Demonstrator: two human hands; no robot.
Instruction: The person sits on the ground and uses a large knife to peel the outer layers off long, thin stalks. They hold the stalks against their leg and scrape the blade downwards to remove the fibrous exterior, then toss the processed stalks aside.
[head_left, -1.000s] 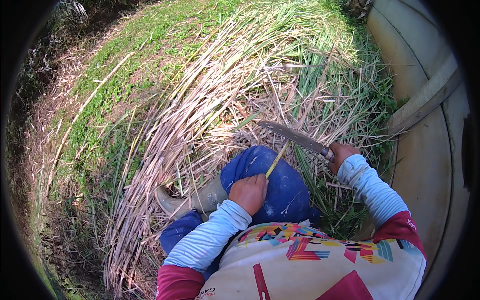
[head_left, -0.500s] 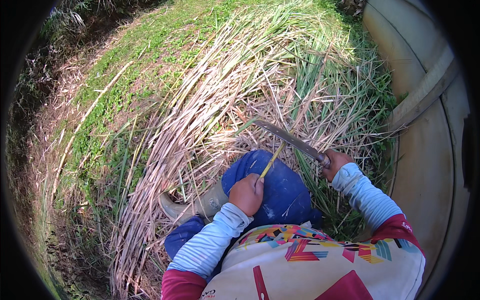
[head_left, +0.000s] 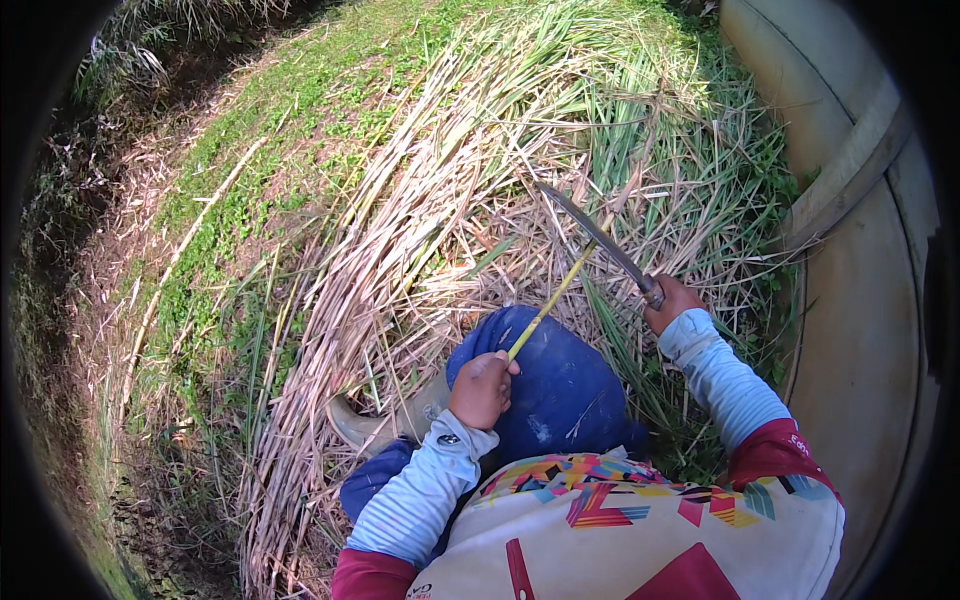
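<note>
The left hand grips a thin yellow-green stalk; ahead of it, the right hand holds a long, dark metal machete across, apparently trimming; the next stroke calls for steadiness.

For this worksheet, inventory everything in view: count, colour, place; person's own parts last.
Knife: one, dark, right of centre
Thin stalk: one, yellowish, centre
Loose stalks: many, tan and green, middle
Pole: one, tan, left
Low plants: uncounted, green, upper left
Curved structure: one, beige, right
Beam: one, greyish, right
Boot: one, greyish, lower centre
Trousers: one pair, blue, lower centre
Shirt: one, white and multicoloured, bottom
Sleeves: two, pale blue, forearms
Left hand: one, bare, on stalk
Right hand: one, bare, on knife
</note>
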